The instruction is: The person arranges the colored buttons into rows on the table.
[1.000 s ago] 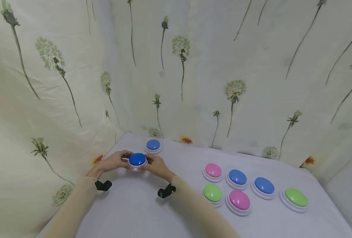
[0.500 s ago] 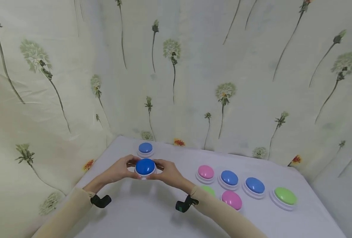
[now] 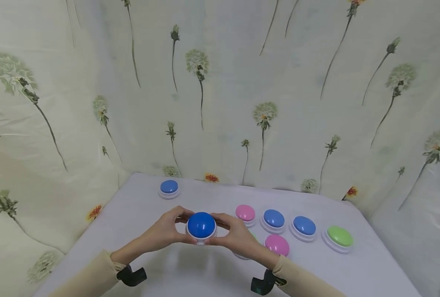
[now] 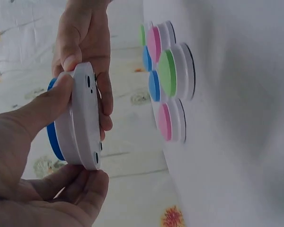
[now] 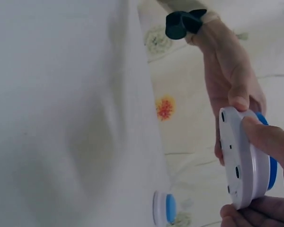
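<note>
A round push button with a blue dome and white base (image 3: 201,225) is held up above the white table, dome toward me. My left hand (image 3: 165,232) grips its left side, thumb in front and fingers behind. On the opposite side my right hand (image 3: 236,236) grips it the same way. Seen in the left wrist view, the blue button (image 4: 79,118) stands nearly on edge, its white underside with small dark holes showing. Shadows of the hands fall on the table below.
Another blue button (image 3: 169,188) sits at the table's back left. To the right stand pink (image 3: 245,213), blue (image 3: 273,218) and green (image 3: 339,236) buttons in a loose group, partly hidden by the right hand. A flower-patterned curtain (image 3: 220,103) hangs behind the table (image 3: 138,194).
Both hands have lifted the blue button away from beside the back-left button and brought it nearer and to the right. The head view has swung slightly right.
</note>
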`<state>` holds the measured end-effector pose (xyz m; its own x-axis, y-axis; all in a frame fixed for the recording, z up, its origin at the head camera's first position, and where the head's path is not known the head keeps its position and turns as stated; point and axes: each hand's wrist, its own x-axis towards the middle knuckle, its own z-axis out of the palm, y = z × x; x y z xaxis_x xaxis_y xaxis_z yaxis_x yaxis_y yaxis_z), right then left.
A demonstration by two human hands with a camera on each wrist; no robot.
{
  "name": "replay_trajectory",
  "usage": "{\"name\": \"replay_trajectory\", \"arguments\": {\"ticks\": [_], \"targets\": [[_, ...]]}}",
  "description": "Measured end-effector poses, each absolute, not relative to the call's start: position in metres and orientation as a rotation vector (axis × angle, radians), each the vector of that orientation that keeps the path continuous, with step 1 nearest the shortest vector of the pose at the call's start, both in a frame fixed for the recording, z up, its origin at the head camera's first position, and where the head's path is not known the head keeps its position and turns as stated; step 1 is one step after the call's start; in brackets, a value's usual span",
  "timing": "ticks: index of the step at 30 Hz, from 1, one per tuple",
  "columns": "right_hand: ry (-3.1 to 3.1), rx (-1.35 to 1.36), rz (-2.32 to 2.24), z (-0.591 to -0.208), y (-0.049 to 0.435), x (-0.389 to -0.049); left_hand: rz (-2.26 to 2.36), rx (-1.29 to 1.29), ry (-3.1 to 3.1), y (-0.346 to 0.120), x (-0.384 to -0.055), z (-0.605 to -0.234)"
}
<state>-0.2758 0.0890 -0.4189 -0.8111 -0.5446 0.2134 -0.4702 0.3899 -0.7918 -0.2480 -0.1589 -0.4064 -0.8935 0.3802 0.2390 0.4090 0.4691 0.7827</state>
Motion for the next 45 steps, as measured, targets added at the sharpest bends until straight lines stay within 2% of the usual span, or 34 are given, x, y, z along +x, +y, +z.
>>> {"name": "replay_trajectory", "arguments": {"ticks": [8,15,28,36,45], "targets": [[2.694,-0.866,-1.422,-0.414,0.141,-0.251,-1.501,-0.882,-2.652,-0.110,-0.241,-0.396],[2.825,-0.742,-1.372,-0.407,0.184,-0.215,-1.390,-1.005,-2.656,-0.069,-0.224,-0.391],[2.847,-0.518,-1.109,-0.410,0.259,-0.163,-1.272,-1.218,-2.656,0.011,-0.195,-0.407],[2.746,-0.422,-0.978,-0.428,0.313,-0.164,-0.999,-1.336,-2.679,0.071,-0.199,-0.432],[2.853,-0.408,-0.890,-0.449,0.362,-0.196,-0.636,-1.322,-2.713,0.131,-0.234,-0.441]]}}
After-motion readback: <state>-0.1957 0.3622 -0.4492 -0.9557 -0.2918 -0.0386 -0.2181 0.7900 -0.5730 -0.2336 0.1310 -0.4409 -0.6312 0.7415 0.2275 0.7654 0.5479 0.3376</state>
